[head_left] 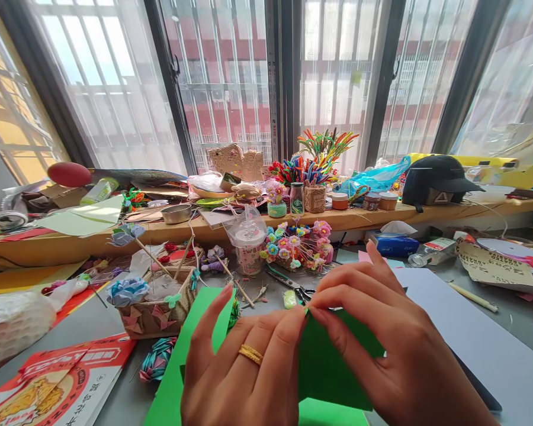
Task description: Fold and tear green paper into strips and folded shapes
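My left hand (pixel 240 367), with a gold ring on one finger, and my right hand (pixel 395 349) meet low in the middle of the view. Both pinch the top edge of a dark green piece of paper (pixel 324 367) held upright between them. My left index finger sticks up free. Under the hands lies a bright green sheet (pixel 177 367) on the grey table (pixel 111 325). Scissors (pixel 293 285) lie just beyond my fingertips.
A small box of paper flowers (pixel 153 307) stands left of the hands. A lidded plastic cup (pixel 247 242) and a bunch of little flowers (pixel 297 245) stand behind. A pale sheet (pixel 471 331) lies to the right. A black cap (pixel 435 177) rests on the crowded wooden sill (pixel 48 242).
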`<state>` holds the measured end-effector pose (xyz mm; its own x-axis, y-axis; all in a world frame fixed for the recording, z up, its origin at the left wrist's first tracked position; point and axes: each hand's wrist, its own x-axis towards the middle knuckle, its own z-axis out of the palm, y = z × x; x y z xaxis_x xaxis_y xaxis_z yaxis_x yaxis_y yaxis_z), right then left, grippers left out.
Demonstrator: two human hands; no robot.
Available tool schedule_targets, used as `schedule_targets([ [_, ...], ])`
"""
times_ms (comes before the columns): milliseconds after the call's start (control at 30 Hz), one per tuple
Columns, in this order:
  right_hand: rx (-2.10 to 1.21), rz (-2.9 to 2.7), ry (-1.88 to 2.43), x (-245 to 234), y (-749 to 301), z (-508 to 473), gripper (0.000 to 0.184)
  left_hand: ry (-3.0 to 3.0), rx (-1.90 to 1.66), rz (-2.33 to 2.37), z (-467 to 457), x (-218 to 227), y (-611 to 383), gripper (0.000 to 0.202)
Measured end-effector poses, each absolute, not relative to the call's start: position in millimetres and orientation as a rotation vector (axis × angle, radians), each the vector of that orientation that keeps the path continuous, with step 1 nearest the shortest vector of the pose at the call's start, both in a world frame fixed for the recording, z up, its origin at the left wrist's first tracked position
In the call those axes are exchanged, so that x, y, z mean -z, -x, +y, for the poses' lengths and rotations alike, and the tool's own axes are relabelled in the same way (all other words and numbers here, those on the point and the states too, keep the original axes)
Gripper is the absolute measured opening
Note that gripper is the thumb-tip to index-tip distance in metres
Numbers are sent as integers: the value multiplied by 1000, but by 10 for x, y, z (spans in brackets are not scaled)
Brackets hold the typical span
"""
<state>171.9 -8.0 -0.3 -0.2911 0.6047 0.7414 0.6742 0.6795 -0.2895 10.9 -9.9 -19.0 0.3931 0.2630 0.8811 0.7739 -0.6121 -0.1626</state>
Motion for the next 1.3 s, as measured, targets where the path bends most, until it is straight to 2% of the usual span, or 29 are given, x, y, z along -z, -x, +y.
schedule_targets([
  [600, 61, -2035, 997, 6, -1763, -66, 12, 2100, 1192, -870, -76, 172, -93, 17],
  [767, 78, -2040, 1003, -14, -1788, -93, 12, 2212, 1176, -855, -92, 124, -50, 22],
  [1000, -52, -2109, 1015, -62, -1852, -108, 14, 2346, 1245, -803, -84, 39, -39, 18],
  [1100, -125, -2161, 1044, -81, -1865, -112, 15, 2381, 1328, -911, -89, 43, -68, 18],
  [1300, -344, -2277, 1102, -84, -1863, -111, 14, 2700, 1277, -1143, -36, 85, -19, 15],
])
